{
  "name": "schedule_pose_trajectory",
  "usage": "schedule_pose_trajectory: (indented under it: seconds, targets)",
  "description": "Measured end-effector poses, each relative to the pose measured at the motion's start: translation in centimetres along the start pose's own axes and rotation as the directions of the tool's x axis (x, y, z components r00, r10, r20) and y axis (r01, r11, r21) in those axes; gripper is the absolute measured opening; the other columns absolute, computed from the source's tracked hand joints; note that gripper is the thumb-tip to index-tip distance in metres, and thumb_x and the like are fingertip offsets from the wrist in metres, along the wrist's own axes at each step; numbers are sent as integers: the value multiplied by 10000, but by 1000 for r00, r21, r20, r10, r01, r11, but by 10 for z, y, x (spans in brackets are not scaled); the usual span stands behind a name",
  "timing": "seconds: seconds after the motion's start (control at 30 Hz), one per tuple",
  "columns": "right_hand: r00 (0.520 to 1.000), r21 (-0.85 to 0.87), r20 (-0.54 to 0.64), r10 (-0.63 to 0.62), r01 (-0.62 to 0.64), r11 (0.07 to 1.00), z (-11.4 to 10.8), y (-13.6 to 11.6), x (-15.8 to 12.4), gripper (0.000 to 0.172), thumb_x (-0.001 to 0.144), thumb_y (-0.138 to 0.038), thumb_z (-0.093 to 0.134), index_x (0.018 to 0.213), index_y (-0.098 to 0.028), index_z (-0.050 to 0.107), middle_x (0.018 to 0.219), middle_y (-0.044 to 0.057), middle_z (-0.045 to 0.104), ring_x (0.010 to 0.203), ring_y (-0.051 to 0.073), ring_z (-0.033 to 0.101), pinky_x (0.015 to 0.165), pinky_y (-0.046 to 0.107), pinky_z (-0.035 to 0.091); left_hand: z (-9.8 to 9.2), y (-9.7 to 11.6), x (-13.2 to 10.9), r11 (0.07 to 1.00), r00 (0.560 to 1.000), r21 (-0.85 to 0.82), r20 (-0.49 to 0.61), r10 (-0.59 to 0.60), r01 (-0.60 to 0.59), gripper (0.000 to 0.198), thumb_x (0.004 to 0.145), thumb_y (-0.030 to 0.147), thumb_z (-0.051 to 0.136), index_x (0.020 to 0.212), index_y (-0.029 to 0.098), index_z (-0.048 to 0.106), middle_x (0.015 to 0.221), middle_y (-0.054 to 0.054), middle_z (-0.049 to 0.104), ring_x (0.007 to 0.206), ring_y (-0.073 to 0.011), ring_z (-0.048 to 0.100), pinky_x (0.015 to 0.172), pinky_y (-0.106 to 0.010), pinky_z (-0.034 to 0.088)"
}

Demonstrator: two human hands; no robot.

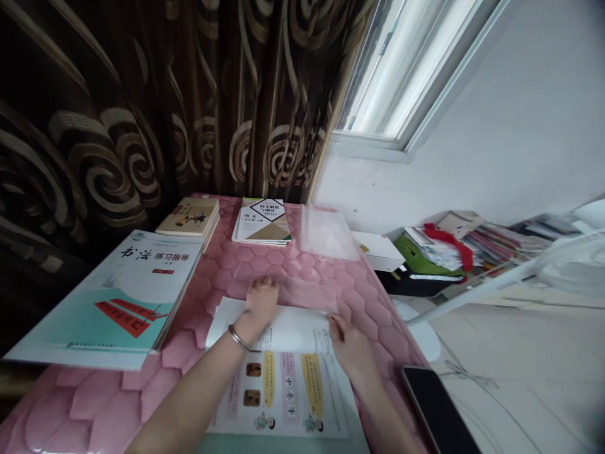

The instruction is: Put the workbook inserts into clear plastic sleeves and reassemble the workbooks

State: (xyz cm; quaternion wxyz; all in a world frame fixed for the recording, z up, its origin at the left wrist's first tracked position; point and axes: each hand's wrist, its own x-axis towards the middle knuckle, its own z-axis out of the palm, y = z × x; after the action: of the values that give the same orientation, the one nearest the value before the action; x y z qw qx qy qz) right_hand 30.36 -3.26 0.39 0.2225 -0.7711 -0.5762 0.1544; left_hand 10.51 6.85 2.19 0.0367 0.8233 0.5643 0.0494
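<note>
An open book [288, 384] with colourful illustrated pages lies in front of me on the pink quilted table cover [99, 403]. A white flap covers its far part. A clear plastic cover [307, 293] sticks out beyond the book's far edge. My left hand [261, 301], with a metal bangle on the wrist, rests with curled fingers on the book's far edge, where the plastic begins. My right hand [348, 345] sits at the book's right edge, its fingers closed on the corner of the flap and plastic.
A large teal and white workbook [118, 296] lies at the left. Two smaller books [191, 217] [262, 221] and a clear sleeve [326, 232] lie at the far edge by the curtain. A dark phone [437, 410] lies at the near right. Cluttered papers lie beyond the table on the right.
</note>
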Motion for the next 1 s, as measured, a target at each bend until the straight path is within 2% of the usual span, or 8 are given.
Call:
schedule_pose_trajectory:
  seconds: [0.1,0.2,0.37,0.57,0.7,0.8,0.9,1.0]
  targets:
    - [999,-35,47,11,-9,999,2,-1,5,430,942,-287,321,1185,-172,656,1100,114,726,1013,247,688,882,326,488,1,20,7,996,997,-31,21,80,-79,322,915,74,447,1106,163,690,1175,-169,641,1084,-266,608,919,-414,464]
    - [998,-59,52,31,-28,998,1,0,4,415,949,-286,326,1216,-171,622,1055,121,734,970,259,697,819,331,493,-2,32,10,995,996,-43,27,89,-88,295,917,88,465,1091,146,696,1147,-185,648,1092,-291,601,916,-446,454]
    - [990,-9,33,138,-138,990,2,5,2,369,949,-348,388,1214,-141,543,869,101,736,808,236,705,650,279,454,-5,28,8,995,995,-29,29,91,-91,309,910,68,453,1080,125,705,1101,-195,662,1059,-305,613,875,-445,464]
    - [986,-11,-27,167,-167,986,5,2,2,286,961,-320,370,1128,-173,550,856,82,727,787,216,691,615,262,418,-11,-4,-2,999,1000,40,-4,28,-28,336,901,63,444,1001,165,748,1116,-173,677,1047,-286,628,898,-444,458]
    - [983,-57,-8,185,-185,981,2,-2,1,305,980,-304,338,1164,-166,538,899,86,725,814,213,693,639,266,424,-12,-43,-14,990,987,-12,-86,-138,138,314,886,92,496,975,223,768,1210,-151,659,1090,-288,616,906,-442,467]
    - [985,-213,6,175,-170,962,-2,-10,2,338,989,-288,331,1203,-143,549,955,112,713,866,231,684,682,292,432,-8,-69,-20,955,950,-120,-127,-285,270,237,893,182,543,920,224,775,1242,-132,637,1082,-276,612,865,-385,493]
    - [995,-437,-90,40,-76,896,-4,-32,1,339,968,-250,401,1219,-133,597,1141,166,656,1022,293,628,794,367,439,-3,-84,-23,933,939,-214,-122,-320,290,205,873,174,569,841,199,770,1132,-114,657,1055,-235,610,904,-337,474]
    - [977,-489,-115,-181,103,866,4,-67,-6,340,956,-238,438,1217,-167,644,1290,186,585,1146,349,550,879,458,430,2,-88,-24,912,933,-303,-142,-331,277,203,849,135,569,809,186,762,1099,-109,647,1067,-226,597,923,-326,463]
